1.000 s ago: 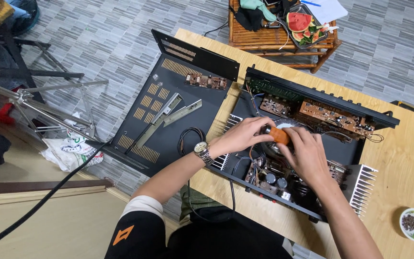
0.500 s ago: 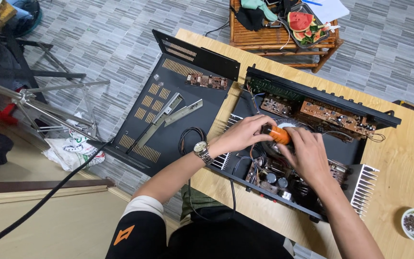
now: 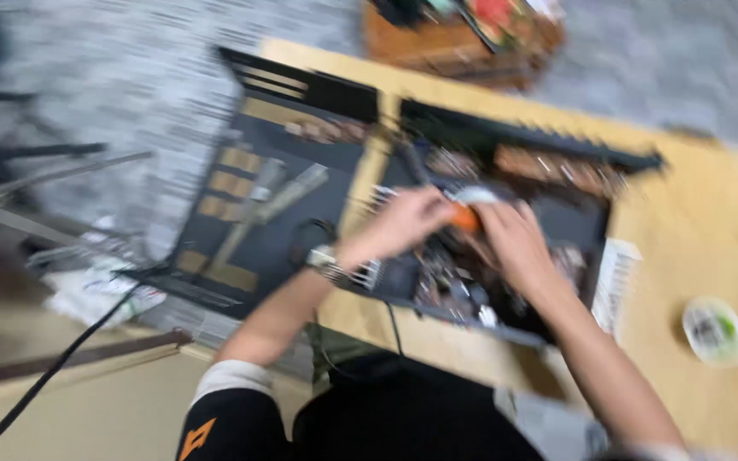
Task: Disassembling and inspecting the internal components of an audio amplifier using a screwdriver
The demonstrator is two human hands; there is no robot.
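Both hands on the orange part, inside the open chassis.

Your left hand [image 3: 407, 224] and right hand [image 3: 514, 243] meet over the orange part [image 3: 465, 219] — blur hides whether fingers pinch it. Keep wrists clear of the boards in the chassis [image 3: 548, 213] — and steady your head.

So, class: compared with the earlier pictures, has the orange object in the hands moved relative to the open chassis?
Cannot tell. The orange object sits between both hands over the chassis much as before, but the picture is too blurred to judge a shift.

place: repair workshop | cues: opened amplifier chassis [image 3: 506, 230] on wooden table [image 3: 711, 222], removed cover panel [image 3: 249, 213]
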